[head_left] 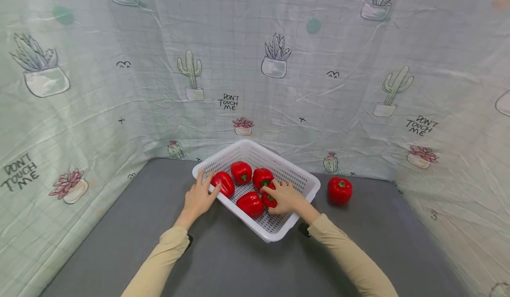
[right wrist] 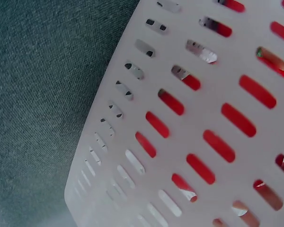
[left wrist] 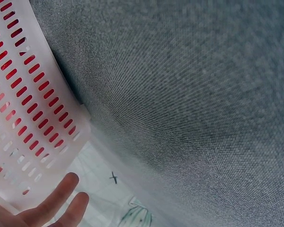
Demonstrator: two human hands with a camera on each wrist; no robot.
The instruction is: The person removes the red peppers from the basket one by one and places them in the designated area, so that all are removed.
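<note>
A white perforated plastic basket [head_left: 292,166] sits at an angle on the grey table, holding several red bell peppers. At its left corner my left hand [head_left: 198,198] touches the rim with spread, fairly straight fingers, close to one bell pepper [head_left: 224,184]. Two of its fingertips [left wrist: 75,208] show beside the basket wall [left wrist: 52,146] in the left wrist view. Inside the basket, my right hand [head_left: 286,198] grips a bell pepper [head_left: 269,198], partly covered by the fingers. The right wrist view mostly shows the slotted basket wall [right wrist: 199,127], with red behind it.
Another red bell pepper [head_left: 339,191] stands on the grey table [head_left: 235,266] to the right of the basket. A pale curtain [head_left: 247,36] printed with cacti hangs behind and along both sides of the table.
</note>
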